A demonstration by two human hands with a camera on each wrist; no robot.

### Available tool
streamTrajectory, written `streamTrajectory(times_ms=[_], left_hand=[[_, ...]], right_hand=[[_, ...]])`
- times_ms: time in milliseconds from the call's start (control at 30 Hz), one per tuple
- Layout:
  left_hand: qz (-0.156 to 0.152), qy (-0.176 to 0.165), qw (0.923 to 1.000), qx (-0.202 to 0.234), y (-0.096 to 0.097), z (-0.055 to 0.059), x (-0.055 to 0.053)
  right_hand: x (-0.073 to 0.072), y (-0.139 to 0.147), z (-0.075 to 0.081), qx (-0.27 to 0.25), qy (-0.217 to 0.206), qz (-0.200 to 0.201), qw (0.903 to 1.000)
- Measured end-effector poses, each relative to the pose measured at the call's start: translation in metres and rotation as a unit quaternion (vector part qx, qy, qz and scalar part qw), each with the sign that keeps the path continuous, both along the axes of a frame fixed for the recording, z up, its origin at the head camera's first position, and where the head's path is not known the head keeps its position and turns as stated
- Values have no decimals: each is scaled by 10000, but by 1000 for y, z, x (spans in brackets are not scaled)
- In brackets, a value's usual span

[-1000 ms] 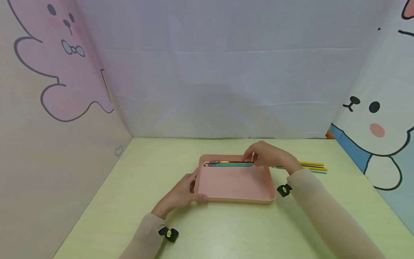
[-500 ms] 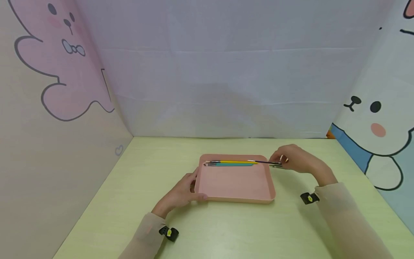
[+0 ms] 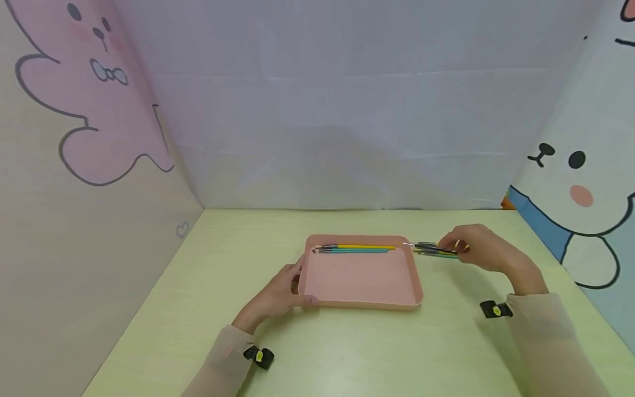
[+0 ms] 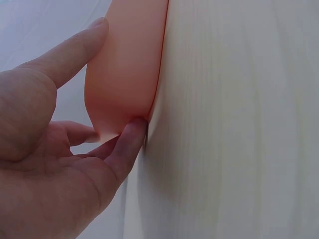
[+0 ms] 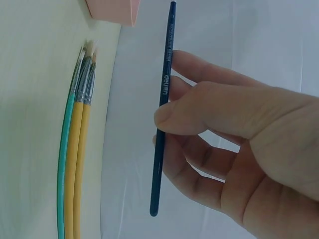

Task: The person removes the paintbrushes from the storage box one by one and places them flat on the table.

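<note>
A shallow pink tray point(image 3: 362, 281) lies on the table, and my left hand point(image 3: 278, 295) holds its near left corner. Thumb and fingers point(image 4: 130, 142) sit on either side of that corner in the left wrist view. My right hand point(image 3: 481, 248) is off the tray's right side, pinching a dark blue paintbrush point(image 5: 162, 109) by its handle between thumb and fingers. Below it, a green paintbrush point(image 5: 64, 149) and two yellow paintbrushes point(image 5: 74, 149) lie side by side on the table. Inside the tray, a yellow-handled paintbrush point(image 3: 367, 247) and teal-handled ones point(image 3: 359, 251) rest along the far edge.
The pale wooden table point(image 3: 357, 353) ends at a white cloth backdrop point(image 3: 337, 110). Side panels with a pink cartoon animal point(image 3: 99, 110) and a white one point(image 3: 590, 220) stand left and right. A dark camera is strapped to each wrist.
My right hand has moved from inside the tray out to the right, taking the dark blue paintbrush with it over the brushes on the table. My left hand stays at the tray's corner.
</note>
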State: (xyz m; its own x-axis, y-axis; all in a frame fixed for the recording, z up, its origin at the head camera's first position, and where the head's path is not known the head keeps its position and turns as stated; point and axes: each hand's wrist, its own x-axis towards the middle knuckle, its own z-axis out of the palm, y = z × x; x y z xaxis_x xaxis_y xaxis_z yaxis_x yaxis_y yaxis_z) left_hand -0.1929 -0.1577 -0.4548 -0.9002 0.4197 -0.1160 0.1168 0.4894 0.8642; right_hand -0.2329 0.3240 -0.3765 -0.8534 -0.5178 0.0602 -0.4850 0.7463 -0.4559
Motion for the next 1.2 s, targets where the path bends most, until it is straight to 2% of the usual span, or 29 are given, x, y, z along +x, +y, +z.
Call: streamTrajectory(times_ms=[200, 500, 833, 1200], left_hand=[[14, 15, 10000, 27, 2, 2, -1], [-4, 2, 10000, 29, 2, 4, 0], [9, -66, 9999, 118, 0, 0, 0], [-26, -111, 9996, 245, 1, 0, -1]], right_hand=[[-4, 18, -1, 100, -33, -262, 9996], [-11, 39, -12, 344, -245, -509, 9978], [-21, 46, -31, 413, -634, -519, 9958], [-24, 48, -42, 572, -520, -429, 9961]])
